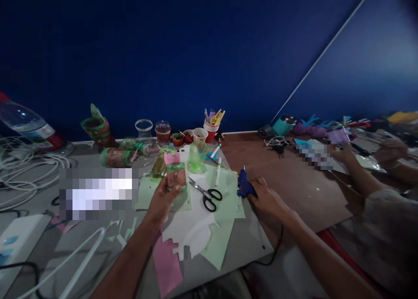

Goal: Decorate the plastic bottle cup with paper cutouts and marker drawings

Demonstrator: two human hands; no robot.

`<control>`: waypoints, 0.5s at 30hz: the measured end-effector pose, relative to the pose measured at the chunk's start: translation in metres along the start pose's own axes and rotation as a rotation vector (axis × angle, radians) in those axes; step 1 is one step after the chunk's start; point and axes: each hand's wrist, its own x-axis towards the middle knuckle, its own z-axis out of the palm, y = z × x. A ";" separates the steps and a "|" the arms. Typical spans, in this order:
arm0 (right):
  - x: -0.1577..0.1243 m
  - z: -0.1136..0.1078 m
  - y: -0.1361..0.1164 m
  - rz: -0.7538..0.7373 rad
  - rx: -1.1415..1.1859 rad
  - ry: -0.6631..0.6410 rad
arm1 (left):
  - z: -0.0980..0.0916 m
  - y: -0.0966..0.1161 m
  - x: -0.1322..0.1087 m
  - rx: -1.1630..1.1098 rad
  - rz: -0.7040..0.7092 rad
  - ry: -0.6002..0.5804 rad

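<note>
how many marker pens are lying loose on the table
2: one marker by the green cup, a second marker nearer, between the scissors and the glue gun. More may be hidden in the red cup.

Scissors (206, 194) lie on green paper (228, 203) on my bench (248, 242). Behind the scissors I see a green cup (197, 156) and a marker (218, 165); farther behind, a red cup (210, 131); in front, pink paper (166, 264); far left, cables (29, 164).
</note>
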 end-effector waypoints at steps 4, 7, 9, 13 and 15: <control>0.004 0.001 0.007 0.006 -0.003 -0.038 | -0.002 -0.002 0.001 0.009 -0.001 0.005; 0.004 -0.004 0.011 -0.027 -0.026 -0.066 | -0.003 -0.003 0.002 0.022 0.005 0.012; 0.002 -0.012 0.008 -0.056 -0.014 -0.018 | -0.003 -0.003 0.003 0.035 0.003 0.026; -0.004 -0.029 -0.026 -0.195 0.226 0.267 | -0.004 -0.005 0.003 0.068 0.014 0.031; -0.005 -0.033 -0.058 -0.291 0.379 0.342 | -0.005 -0.007 0.004 0.070 0.016 0.021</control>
